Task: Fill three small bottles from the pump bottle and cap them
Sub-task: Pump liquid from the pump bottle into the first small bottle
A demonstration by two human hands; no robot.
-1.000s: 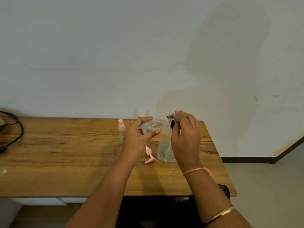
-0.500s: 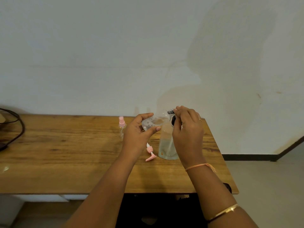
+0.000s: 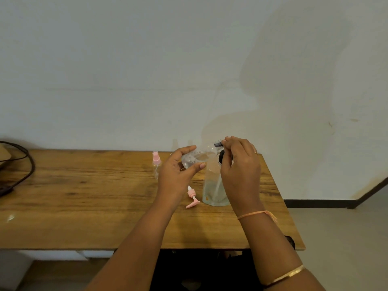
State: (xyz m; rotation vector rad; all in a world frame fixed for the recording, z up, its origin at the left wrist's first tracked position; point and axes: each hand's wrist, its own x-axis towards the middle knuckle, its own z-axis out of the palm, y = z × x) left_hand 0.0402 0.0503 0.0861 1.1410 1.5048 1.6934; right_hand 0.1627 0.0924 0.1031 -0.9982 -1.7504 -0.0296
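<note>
My left hand grips a small clear bottle tipped on its side above the table. My right hand pinches a small black cap at that bottle's neck. Just below and behind my right hand stands the tall clear pump bottle with some liquid in it; its dark top is partly hidden by my fingers. A small spray bottle with a pink top stands to the left of my left hand. A loose pink pump cap lies on the table between my hands.
The wooden table ends at a right edge close to the pump bottle and a front edge near my forearms. A dark cable loops at the far left. A white wall rises behind the table.
Both hands keep their hold on the small bottle and its cap, shifting only slightly. The view has drifted a little, so the hands sit somewhat higher in the picture.
</note>
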